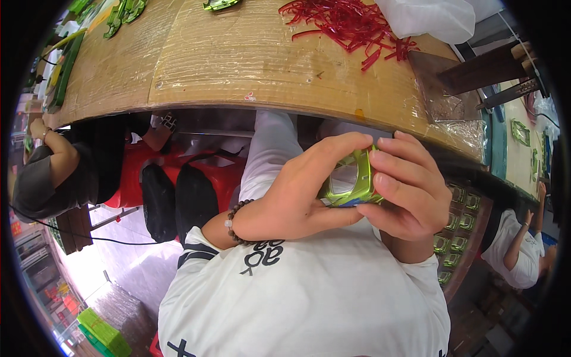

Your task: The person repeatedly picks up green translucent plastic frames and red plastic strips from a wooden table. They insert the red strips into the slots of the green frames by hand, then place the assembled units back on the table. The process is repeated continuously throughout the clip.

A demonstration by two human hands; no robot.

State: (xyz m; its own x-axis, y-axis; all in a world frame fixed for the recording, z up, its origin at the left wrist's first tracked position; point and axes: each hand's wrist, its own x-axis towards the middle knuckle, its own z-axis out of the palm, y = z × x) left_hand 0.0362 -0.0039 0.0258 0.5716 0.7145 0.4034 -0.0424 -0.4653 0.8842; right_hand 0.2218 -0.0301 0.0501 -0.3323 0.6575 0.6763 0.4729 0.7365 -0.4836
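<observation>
Close to my chest, just below the table's front edge, both hands hold a shiny green plastic toy car body shell [366,178] with window-like openings. My left hand [297,184], a beaded bracelet at its wrist, has its fingers over the shell's far side and its thumb along the near side. From the other side, my right hand [413,184] grips the shell with curled fingers and the thumb beneath. Much of the shell is hidden by the fingers, and I cannot tell whether anything small is pinched with it.
Red plastic strips [351,27] lie heaped on the film-covered table [208,71], beside a white plastic bag [431,18]. A dark stand [476,74] holds a pointed tool [508,94]. Several green shells fill a tray [473,238] at right. Co-workers [50,163] [517,250] sit on both sides.
</observation>
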